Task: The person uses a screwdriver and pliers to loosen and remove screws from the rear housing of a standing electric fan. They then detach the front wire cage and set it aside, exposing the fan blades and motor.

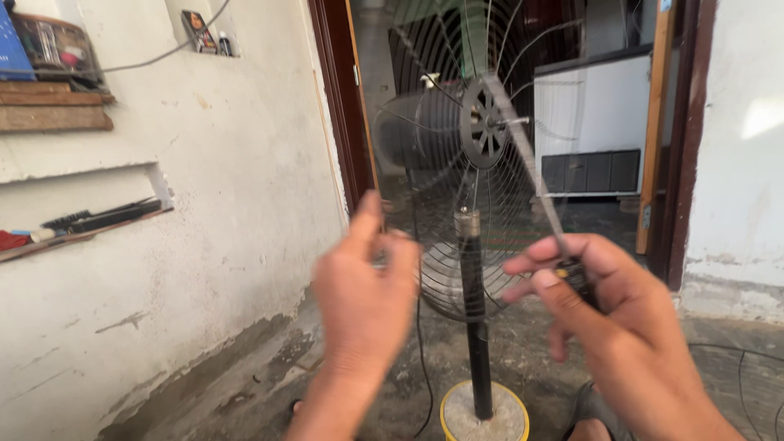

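Fingers of the right hand pinch a thin, stiff screwdriver by its handle, its likely best grip, while the left hand hovers blurred, holding nothing discernible, before the pedestal fan.

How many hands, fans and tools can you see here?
Hands: 2, left hand and right hand
Pedestal fans: 1, pedestal fan
Tools held: 1, thin rod-like tool, in the right hand
Total: 4

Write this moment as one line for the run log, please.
left hand: raised, holds nothing visible | right hand: grips screwdriver | screwdriver tip: near fan motor hub | pedestal fan: blades off
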